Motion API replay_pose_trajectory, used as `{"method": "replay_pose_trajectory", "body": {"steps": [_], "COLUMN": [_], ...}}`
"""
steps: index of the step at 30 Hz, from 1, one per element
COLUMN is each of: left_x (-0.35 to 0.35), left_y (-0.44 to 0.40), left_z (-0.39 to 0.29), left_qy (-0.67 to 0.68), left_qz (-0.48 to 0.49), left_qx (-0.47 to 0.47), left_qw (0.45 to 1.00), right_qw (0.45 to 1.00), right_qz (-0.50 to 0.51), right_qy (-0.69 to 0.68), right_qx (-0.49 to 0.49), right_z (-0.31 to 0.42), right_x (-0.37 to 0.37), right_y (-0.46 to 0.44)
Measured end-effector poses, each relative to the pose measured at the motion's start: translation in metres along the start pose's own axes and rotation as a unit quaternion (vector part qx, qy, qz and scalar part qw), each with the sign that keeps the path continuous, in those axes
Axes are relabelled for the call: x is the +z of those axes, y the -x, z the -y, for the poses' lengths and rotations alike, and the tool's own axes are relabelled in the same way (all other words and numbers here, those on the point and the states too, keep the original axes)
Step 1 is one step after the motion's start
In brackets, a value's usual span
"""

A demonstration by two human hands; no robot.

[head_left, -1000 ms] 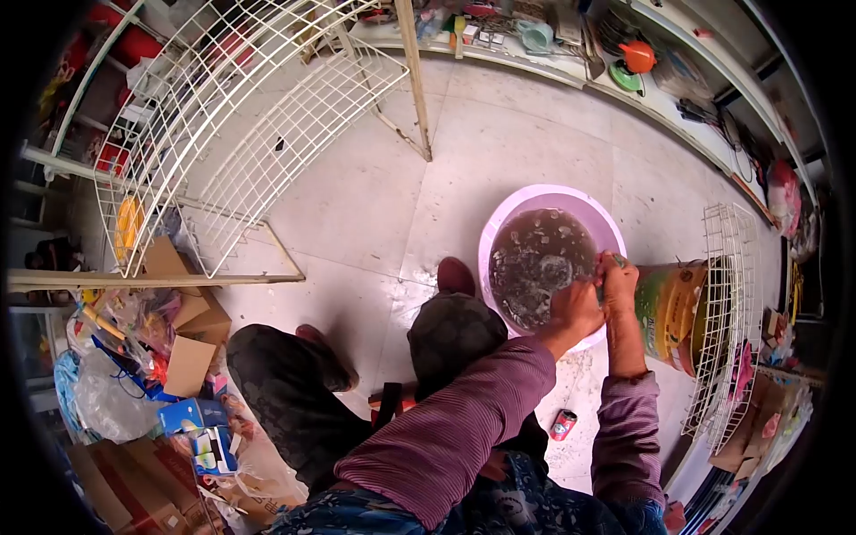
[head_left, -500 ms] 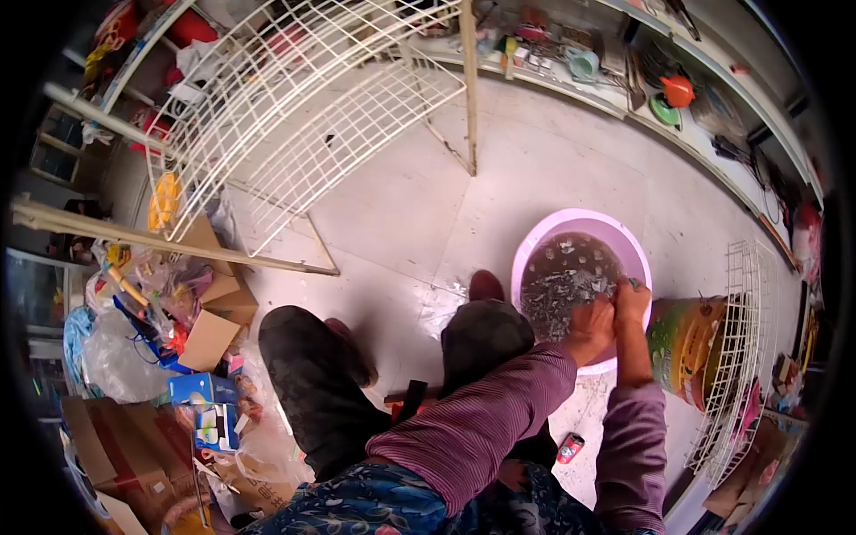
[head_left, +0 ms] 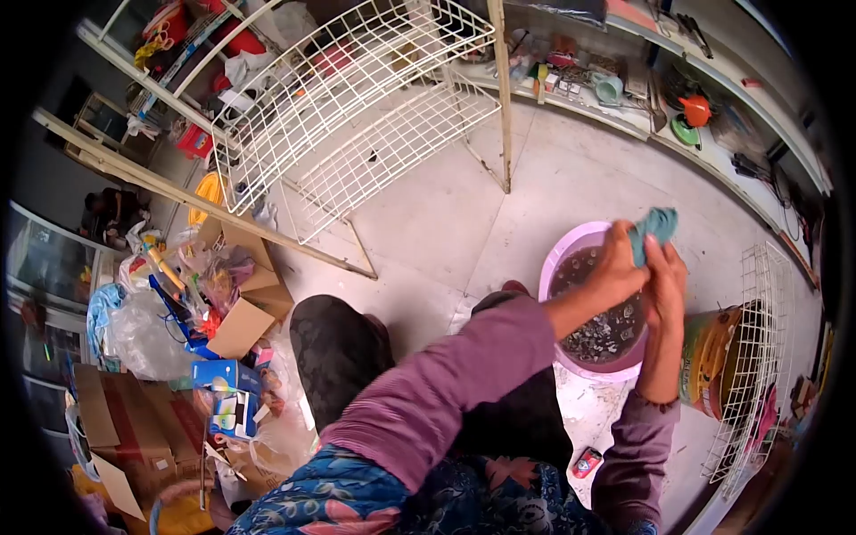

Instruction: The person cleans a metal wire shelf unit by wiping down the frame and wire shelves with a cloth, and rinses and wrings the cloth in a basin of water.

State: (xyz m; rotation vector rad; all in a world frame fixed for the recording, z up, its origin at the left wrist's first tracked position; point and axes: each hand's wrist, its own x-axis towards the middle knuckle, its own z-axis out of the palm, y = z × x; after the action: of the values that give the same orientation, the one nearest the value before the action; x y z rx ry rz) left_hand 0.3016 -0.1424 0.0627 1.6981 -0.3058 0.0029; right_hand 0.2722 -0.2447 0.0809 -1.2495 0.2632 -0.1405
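A wet-looking teal cloth [head_left: 657, 228] is bunched up between my two hands, raised over the far right rim of a pink basin [head_left: 571, 242]. My left hand [head_left: 617, 266] is closed around the cloth's near left side. From the right, my right hand [head_left: 663, 275] grips it too, fingers wrapped against the left ones. Murky brown water [head_left: 611, 332] with foam and bubbles fills the basin below, partly covered by my forearms. Part of the cloth is hidden inside my fingers.
A white wire rack [head_left: 357, 76] stands ahead on the left. Cardboard boxes [head_left: 134, 419] and plastic bags [head_left: 147, 334] crowd the left floor. Right of the basin are a colourful drum [head_left: 709, 361] and a wire grid [head_left: 753, 357]. A red can [head_left: 586, 462] lies near my right sleeve.
My hands have risen from the basin's near right side to above its far right rim. The teal cloth, barely visible before, now shows above my fingers. The view has shifted slightly.
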Motion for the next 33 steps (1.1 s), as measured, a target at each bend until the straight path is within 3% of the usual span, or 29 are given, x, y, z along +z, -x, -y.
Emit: {"method": "replay_pose_trajectory", "body": {"steps": [2, 6, 7, 12, 15, 18, 20, 21, 22, 25, 28, 30, 33], "left_x": [-0.029, -0.127, -0.152, -0.263, -0.304, -0.317, -0.326, -0.330, -0.336, -0.349, -0.341, -0.338, -0.340], "left_y": [-0.012, -0.015, -0.014, -0.011, -0.002, 0.013, 0.020, 0.021, 0.020, 0.023, 0.024, 0.024, 0.025], "left_z": [-0.006, -0.049, -0.051, -0.033, -0.007, 0.015, 0.014, 0.006, 0.005, 0.007, 0.000, -0.009, -0.010], "left_qy": [0.010, 0.224, 0.216, 0.345, 0.376, 0.386, 0.316, 0.273, 0.270, 0.276, 0.210, 0.180, 0.224], "left_qz": [-0.025, -0.036, -0.038, -0.116, -0.148, -0.188, -0.196, -0.226, -0.229, -0.239, -0.228, -0.272, -0.198], "left_qx": [0.039, -0.079, -0.080, -0.114, -0.131, -0.155, -0.253, -0.284, -0.272, -0.241, -0.202, -0.193, -0.202], "left_qw": [0.999, 0.971, 0.972, 0.924, 0.905, 0.890, 0.893, 0.891, 0.895, 0.899, 0.929, 0.925, 0.933], "right_qw": [0.999, 0.998, 0.998, 0.989, 0.992, 0.997, 0.996, 0.997, 0.991, 0.990, 0.989, 0.991, 0.985], "right_qz": [0.002, 0.056, 0.062, 0.088, 0.048, -0.012, 0.048, 0.063, 0.076, 0.070, 0.075, 0.079, 0.138], "right_qy": [0.036, 0.011, -0.028, -0.099, -0.079, -0.053, -0.038, 0.035, 0.107, 0.063, 0.084, 0.066, 0.073], "right_qx": [-0.017, 0.008, 0.013, 0.067, 0.088, 0.056, 0.069, 0.024, -0.025, -0.103, -0.099, -0.080, -0.076], "right_z": [0.021, 0.038, 0.037, 0.004, -0.023, -0.081, -0.089, -0.092, -0.091, -0.078, -0.062, -0.057, -0.051], "right_x": [0.043, 0.134, 0.158, 0.257, 0.295, 0.305, 0.299, 0.303, 0.307, 0.314, 0.313, 0.308, 0.303], "right_y": [-0.010, -0.022, -0.025, -0.040, -0.036, -0.039, -0.034, -0.037, -0.038, -0.027, -0.025, -0.026, -0.019]}}
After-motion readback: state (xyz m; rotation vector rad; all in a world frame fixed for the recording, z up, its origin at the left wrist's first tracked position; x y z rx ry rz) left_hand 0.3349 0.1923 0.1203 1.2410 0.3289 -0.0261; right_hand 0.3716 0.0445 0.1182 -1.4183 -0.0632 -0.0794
